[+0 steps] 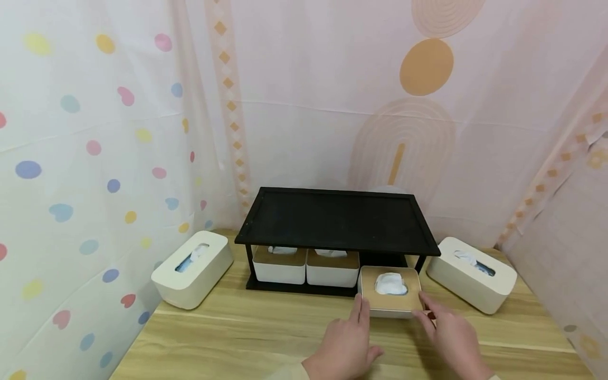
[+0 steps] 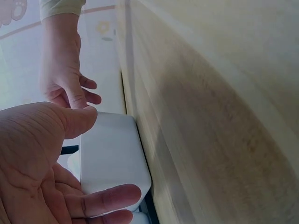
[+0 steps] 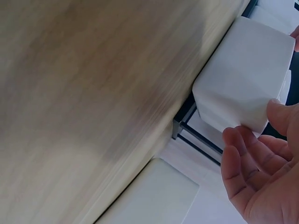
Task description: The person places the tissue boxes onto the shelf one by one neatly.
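Note:
A small white tissue box with a wood-coloured lid [image 1: 391, 303] juts out from the right end of a black two-tier rack [image 1: 337, 219], a white tissue showing in its opening. My left hand [image 1: 344, 343] lays straight fingertips along the box's left side, its thumb apart from the box. At the front right corner, my right hand [image 1: 451, 332] pinches the box, thumb at the front edge and fingers bent against the side. In the right wrist view, the plain white front of the box [image 3: 243, 70] faces the camera.
Two similar wood-lidded tissue boxes, a left one [image 1: 279, 272] and a middle one [image 1: 332, 274], sit side by side under the rack's top. Larger white tissue boxes stand left [image 1: 192, 274] and right [image 1: 475, 277] of the rack. Patterned curtains [image 1: 304, 142] hang behind the wooden table [image 1: 228, 338].

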Tool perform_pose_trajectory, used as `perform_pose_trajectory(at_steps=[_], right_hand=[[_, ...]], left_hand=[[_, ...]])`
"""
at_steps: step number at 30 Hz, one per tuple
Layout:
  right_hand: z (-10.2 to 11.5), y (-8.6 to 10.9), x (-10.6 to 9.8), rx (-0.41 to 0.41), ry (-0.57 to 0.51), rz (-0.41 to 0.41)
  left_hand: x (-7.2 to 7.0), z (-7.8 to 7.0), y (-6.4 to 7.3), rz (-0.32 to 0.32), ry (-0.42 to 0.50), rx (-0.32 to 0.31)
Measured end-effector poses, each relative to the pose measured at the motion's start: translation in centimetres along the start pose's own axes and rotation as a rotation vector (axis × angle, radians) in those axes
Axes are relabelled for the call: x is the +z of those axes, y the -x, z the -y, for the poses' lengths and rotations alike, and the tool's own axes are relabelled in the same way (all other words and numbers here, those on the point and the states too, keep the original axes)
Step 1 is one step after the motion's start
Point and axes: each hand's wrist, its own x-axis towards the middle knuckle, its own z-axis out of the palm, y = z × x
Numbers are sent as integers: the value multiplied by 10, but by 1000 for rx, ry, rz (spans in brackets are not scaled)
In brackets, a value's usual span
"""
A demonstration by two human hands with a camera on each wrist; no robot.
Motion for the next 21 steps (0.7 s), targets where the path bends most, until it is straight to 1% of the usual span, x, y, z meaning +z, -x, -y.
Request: perform_pose_trajectory(at_steps=[3,8,10,12,14,16,19,21], right_hand=[[0,0,1,-13,18,-19],[1,-1,3,-26,46,-58],[1,-2,5,-32,49,-72],[2,-4,6,-38,49,-83],[3,-6,7,-44,44,-85],[3,-7,6,-48,36,-88],[4,-9,5,-47,14,-92],[4,-11,4,-47,3,-97]], left_hand=[[1,1,-4,-19,-23,3],[2,6,-10,-42,-14,16],[1,7,-11,-56,-33,14],[-1,8,-10,-68,-66,5],[-2,6,-7,-62,-123,2],[-3,4,-3,-56,-182,23],[-3,-1,2,-48,-248,73],[-2,-3,2,-61,-268,94]])
